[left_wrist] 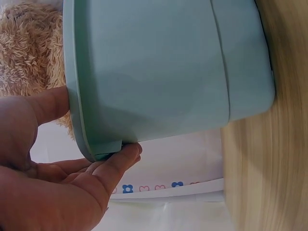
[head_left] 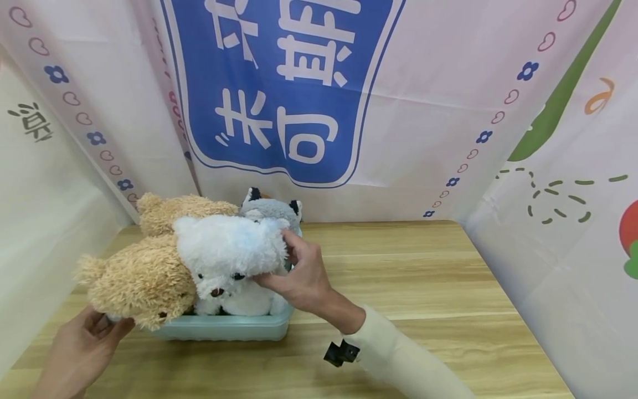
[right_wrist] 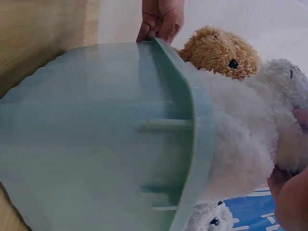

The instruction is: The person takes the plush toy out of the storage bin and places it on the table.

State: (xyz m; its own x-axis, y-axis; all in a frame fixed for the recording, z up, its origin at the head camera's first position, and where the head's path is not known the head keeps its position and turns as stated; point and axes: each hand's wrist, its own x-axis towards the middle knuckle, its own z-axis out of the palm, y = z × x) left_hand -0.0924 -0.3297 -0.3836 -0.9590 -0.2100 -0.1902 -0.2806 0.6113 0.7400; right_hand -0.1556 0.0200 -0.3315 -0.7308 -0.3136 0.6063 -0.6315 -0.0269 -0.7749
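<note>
A light teal plastic bin stands on the table, filled with plush toys. My left hand grips the bin's left rim; the left wrist view shows its thumb on the rim and fingers hooked beneath. With thumb and fingers, my right hand holds the head of a white plush bear at the front right of the bin. Beside that bear, a shaggy tan plush toy leans over the left rim. Behind them are another tan plush and a grey plush with dark-edged ears, partly hidden.
The wood-grain table extends right of the bin. A printed cloth hangs behind it, and more cloth walls the left and right sides. A small black device is at my right sleeve.
</note>
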